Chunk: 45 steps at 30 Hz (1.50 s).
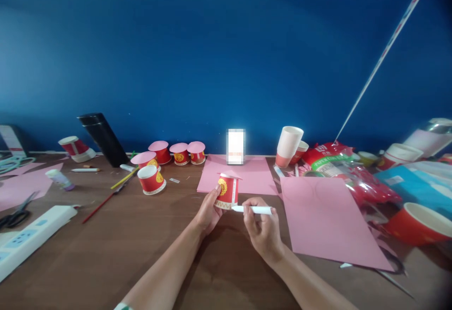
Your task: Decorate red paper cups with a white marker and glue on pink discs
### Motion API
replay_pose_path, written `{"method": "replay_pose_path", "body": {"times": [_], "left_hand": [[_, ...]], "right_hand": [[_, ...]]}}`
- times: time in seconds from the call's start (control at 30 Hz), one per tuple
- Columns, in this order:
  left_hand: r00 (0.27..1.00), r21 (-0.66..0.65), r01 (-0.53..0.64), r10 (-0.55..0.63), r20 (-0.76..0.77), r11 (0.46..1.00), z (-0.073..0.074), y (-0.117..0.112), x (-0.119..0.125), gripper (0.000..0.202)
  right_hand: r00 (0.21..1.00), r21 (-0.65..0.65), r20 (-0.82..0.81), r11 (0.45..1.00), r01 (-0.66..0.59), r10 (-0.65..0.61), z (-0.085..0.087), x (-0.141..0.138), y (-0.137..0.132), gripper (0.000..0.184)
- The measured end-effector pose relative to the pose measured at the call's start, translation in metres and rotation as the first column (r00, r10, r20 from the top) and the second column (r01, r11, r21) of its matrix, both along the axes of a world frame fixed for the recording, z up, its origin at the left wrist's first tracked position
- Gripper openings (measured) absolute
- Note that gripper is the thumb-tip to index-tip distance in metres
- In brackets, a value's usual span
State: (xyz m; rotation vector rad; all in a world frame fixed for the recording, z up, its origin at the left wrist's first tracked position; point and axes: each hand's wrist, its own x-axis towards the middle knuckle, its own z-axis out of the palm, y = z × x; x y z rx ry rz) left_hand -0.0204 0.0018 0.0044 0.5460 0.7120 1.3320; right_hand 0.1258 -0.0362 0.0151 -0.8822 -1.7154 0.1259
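My left hand [208,213] grips an upside-down red paper cup [228,191] with a pink paper disc on top and a yellow emblem, held just above the brown table [141,244]. My right hand [261,225] is closed round a white marker pen [253,210], whose tip touches the cup's lower rim. Both hands are near the middle of the table, in front of a pink paper sheet [254,173].
Several finished red cups with pink tops [180,153] stand at the back left, one open cup [151,179] nearer. A larger pink sheet [328,220] lies right, with stacked cups [288,146], a red bag [339,164] and a red bowl [416,223]. A power strip [28,237] and scissors [16,215] lie left.
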Motion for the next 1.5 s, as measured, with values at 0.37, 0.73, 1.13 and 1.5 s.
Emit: {"method": "replay_pose_path", "body": {"times": [0.37,0.73,1.13,1.5], "left_hand": [[1.000,0.026,0.012,-0.013,0.013,1.000,-0.004,0.000,-0.001,0.025],[1.000,0.023,0.000,0.000,0.020,1.000,-0.003,-0.001,0.000,0.022],[1.000,0.004,-0.006,0.006,0.015,1.000,-0.001,0.000,0.000,0.028],[1.000,0.003,-0.001,0.001,0.018,1.000,-0.001,0.000,0.000,0.025]], "right_hand": [[0.998,0.067,-0.017,0.996,0.060,-0.059,0.000,0.002,0.004,0.009],[0.998,0.041,0.007,0.998,0.056,-0.056,-0.001,0.003,0.003,0.009],[0.999,-0.061,0.029,0.998,0.025,-0.024,0.003,0.003,0.002,0.012],[0.998,-0.149,-0.059,0.989,0.015,-0.024,0.007,0.003,-0.002,0.015]]}}
